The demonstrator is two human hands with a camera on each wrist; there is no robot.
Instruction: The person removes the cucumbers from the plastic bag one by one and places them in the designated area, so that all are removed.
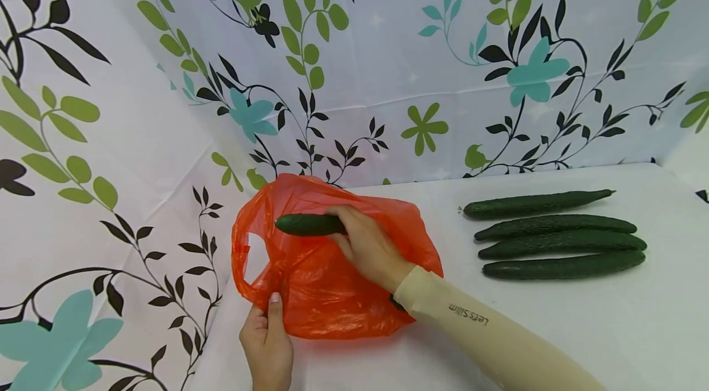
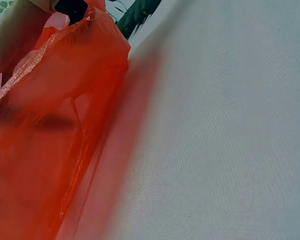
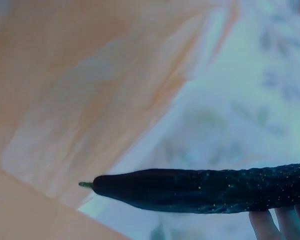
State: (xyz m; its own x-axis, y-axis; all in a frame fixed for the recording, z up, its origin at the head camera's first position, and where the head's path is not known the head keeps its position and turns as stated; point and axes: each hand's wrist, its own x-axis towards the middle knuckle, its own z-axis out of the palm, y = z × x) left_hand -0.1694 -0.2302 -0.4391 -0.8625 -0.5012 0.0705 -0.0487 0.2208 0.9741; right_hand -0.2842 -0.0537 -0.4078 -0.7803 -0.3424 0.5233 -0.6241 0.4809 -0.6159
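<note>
My right hand [image 1: 372, 249] grips a dark green cucumber [image 1: 306, 225], its blunt end pointing left, above the orange-red plastic bag [image 1: 338, 311]. In the right wrist view this cucumber [image 3: 190, 190] lies almost level, with a short stem at its left end and fingers [image 3: 285, 222] under its right part. My left hand [image 1: 268, 342] pinches the bag's lower left edge, thumb on top, just below the handle loop. Thin, crumpled plastic [image 2: 55, 130] fills the left side of the left wrist view, with the right forearm [image 2: 20, 37] behind its rim.
Several cucumbers [image 1: 559, 242] lie side by side on the white tabletop [image 1: 460, 342], right of the bag. A patterned cloth [image 1: 365, 71] with leaves and birds hangs behind the table and along its left side.
</note>
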